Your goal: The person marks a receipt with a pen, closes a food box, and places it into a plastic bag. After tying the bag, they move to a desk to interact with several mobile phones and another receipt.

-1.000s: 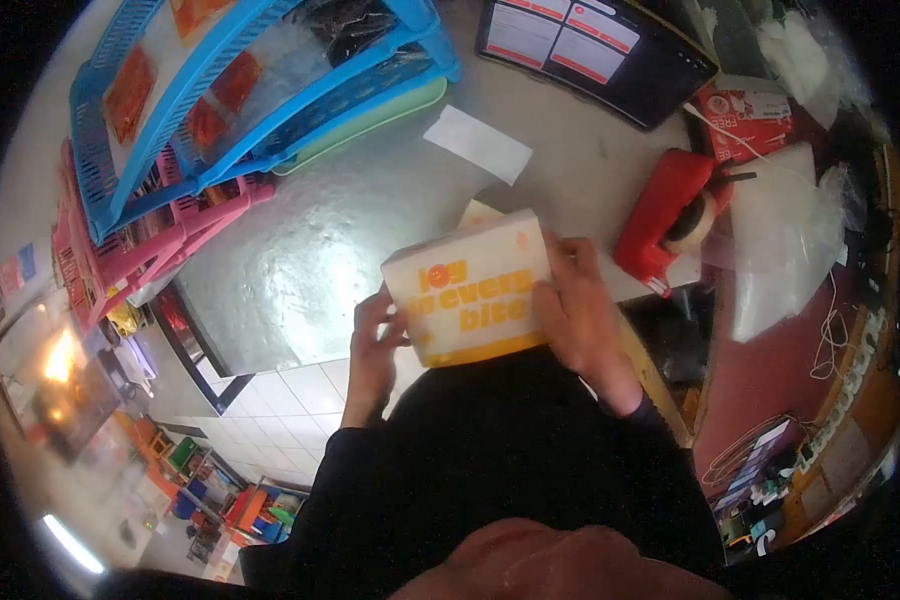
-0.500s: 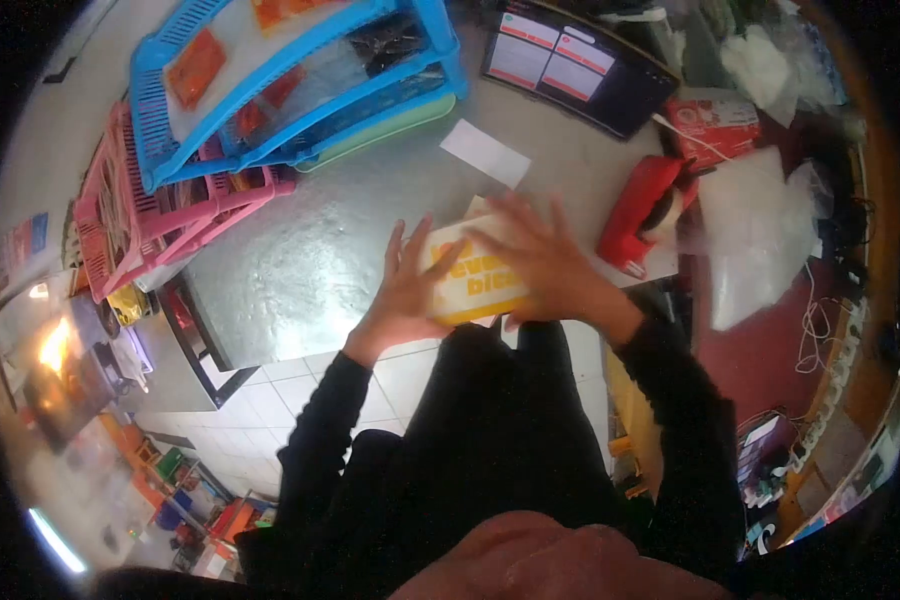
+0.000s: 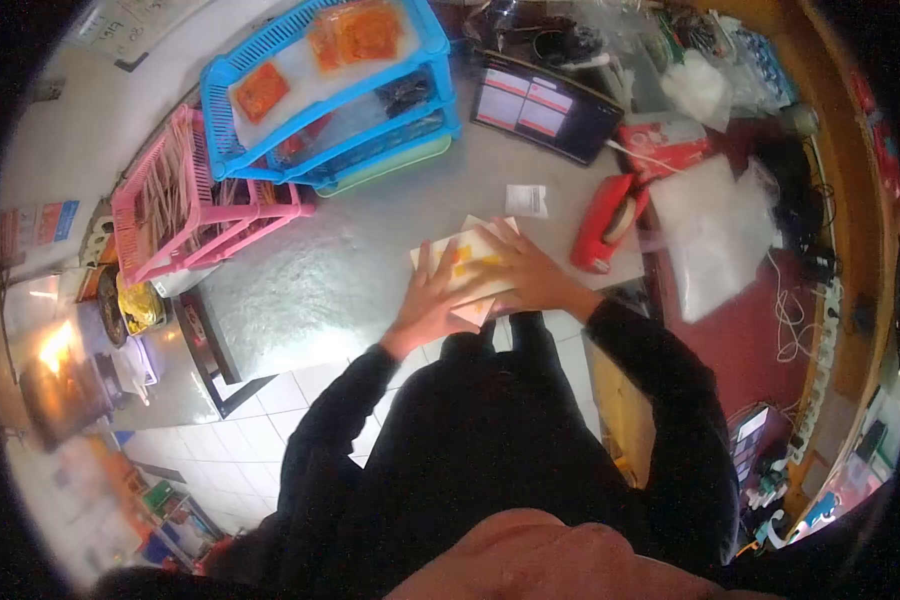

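Observation:
A white cardboard food box with yellow lettering is at the near edge of the metal counter, in front of my body. My left hand grips its left side, with fingers laid over the top face. My right hand holds it from the right, its fingers spread across the top and covering much of the print. Below the hands, a pale pointed corner or flap sticks out toward me. Just beyond the box lies a small white printed slip.
A blue two-tier basket with orange packets and a pink basket stand at the back left. Behind the box is a tablet. To the right are a red tape dispenser and clear plastic bags.
The box has turned, and my hands have come closer together over its top. The white slip appears smaller and nearer the tape dispenser. My view has shifted slightly.

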The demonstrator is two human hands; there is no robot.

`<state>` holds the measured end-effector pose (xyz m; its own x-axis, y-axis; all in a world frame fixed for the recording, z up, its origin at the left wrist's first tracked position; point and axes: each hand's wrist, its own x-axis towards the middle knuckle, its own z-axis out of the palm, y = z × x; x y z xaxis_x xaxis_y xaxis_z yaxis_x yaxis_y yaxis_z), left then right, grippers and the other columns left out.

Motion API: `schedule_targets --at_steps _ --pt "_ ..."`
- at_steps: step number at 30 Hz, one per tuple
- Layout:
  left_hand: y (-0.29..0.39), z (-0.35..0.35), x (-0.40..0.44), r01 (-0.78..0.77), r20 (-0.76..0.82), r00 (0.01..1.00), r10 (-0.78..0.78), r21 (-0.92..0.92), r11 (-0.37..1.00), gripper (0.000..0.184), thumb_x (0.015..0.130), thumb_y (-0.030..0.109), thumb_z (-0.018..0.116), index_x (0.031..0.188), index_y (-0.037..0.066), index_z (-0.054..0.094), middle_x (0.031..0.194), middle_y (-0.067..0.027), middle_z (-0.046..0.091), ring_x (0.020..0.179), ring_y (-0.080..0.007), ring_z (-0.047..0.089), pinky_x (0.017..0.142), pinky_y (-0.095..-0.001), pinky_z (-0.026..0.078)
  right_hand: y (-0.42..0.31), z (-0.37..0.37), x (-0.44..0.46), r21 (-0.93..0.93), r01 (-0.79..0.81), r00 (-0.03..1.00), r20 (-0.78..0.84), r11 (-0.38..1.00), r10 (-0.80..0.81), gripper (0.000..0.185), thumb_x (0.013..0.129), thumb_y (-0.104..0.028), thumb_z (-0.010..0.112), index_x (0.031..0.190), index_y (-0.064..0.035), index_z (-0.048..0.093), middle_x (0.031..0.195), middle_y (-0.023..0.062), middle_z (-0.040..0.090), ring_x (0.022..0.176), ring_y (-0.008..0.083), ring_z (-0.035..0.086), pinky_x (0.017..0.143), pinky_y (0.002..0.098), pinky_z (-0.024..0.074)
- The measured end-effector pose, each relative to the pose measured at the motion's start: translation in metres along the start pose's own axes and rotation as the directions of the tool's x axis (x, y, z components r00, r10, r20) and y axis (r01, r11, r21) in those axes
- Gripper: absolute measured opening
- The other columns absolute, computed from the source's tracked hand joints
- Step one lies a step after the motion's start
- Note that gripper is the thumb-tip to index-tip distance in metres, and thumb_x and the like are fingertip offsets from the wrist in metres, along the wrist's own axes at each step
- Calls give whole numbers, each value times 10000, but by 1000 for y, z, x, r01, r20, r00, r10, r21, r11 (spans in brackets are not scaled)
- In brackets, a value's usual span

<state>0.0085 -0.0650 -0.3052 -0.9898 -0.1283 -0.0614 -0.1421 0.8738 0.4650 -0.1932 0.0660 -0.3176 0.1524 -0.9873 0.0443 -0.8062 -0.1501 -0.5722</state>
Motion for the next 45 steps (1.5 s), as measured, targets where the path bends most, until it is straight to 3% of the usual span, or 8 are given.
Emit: schedule_targets --at_steps 9,13,19,22,31,37,41,45 --pt "7 12 36 318 -105 945 -309 89 944 1138 445 398 839 1385 66 289 1213 -166 425 1180 -355 410 1021 -560 257 6 16 -40 141 -265 893 -337 954 298 521 853 -173 635 1338 -59 482 1333 92 533 1188 292 544 990 435 451" --pt "-4 21 39 271 -113 957 -267 20 962 1088 427 390 845 1323 65 321 1198 -157 437 1143 -349 428 963 -521 316 39 32 -105 950 -14 -45 -311 311 949 251 925 -58 556 1158 37 547 894 108 636 645 216 665 515 318 541" --pt "-4 21 41 286 -61 958 -282 77 955 1086 419 368 855 1306 55 311 1175 -157 438 1099 -350 443 882 -492 366 63 13 -107 936 323 -15 156 -142 988 212 897 -82 625 1048 57 572 780 111 629 513 200 608 466 274 510" --pt "-1 21 38 276 -55 961 -272 78 958 1073 437 370 845 1309 53 305 1151 -156 437 1086 -349 446 867 -489 367 33 18 -109 982 153 -176 -87 114 981 222 874 -149 682 948 50 616 668 85 610 468 180 583 436 276 480" --pt "4 19 37 300 -149 944 -294 17 954 1007 463 378 839 1278 49 347 1093 -161 461 1051 -353 463 825 -478 356 48 115 -184 697 -671 159 -197 253 967 240 855 -214 699 845 26 689 597 49 594 420 112 505 388 262 387" --pt "44 -19 32 387 -308 877 -369 -3 922 991 474 399 839 1267 35 368 1069 -162 472 1026 -343 475 812 -486 350 -72 31 -50 848 -310 452 -266 430 851 327 811 -307 728 761 15 692 566 -3 578 503 81 482 471 272 398" --pt "58 -45 28 473 -384 799 -462 -73 878 1028 492 401 828 1309 12 340 1118 -172 463 1087 -365 454 852 -531 342 -96 -1 -12 565 -699 356 -257 439 898 443 749 -399 781 594 -19 613 536 -19 478 518 83 444 482 303 367" --pt "41 -49 10 477 36 833 -552 -551 684 850 629 348 766 1301 -25 401 1174 -194 531 1089 -337 540 873 -489 429 -97 -3 -9 655 -648 377 -167 389 911 492 732 -430 793 572 -15 583 541 -32 490 503 79 435 460 301 340"
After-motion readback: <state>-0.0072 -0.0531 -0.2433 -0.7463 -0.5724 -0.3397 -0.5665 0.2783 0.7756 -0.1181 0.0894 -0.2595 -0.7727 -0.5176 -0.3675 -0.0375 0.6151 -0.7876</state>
